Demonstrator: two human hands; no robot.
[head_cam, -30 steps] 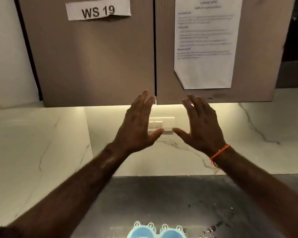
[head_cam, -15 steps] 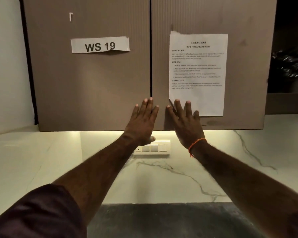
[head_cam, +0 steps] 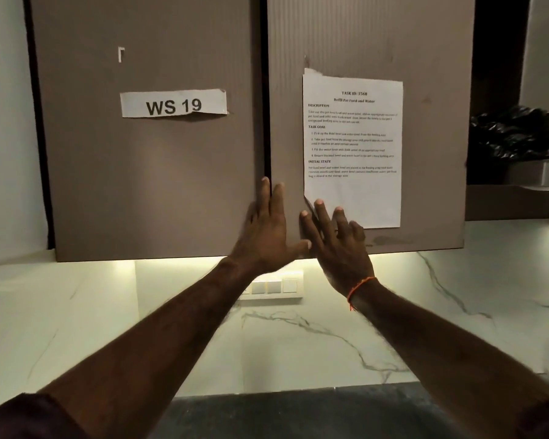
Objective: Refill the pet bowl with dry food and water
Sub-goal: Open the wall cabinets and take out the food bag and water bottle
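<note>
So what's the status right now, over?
Left hand and right hand open, fingers at the cupboard doors' centre seam. Doors closed. No bowl or food in view.

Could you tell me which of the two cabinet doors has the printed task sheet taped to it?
The right cabinet door carries the task sheet, just above the right hand. The left cabinet door bears only the short "WS 19" label.
</note>
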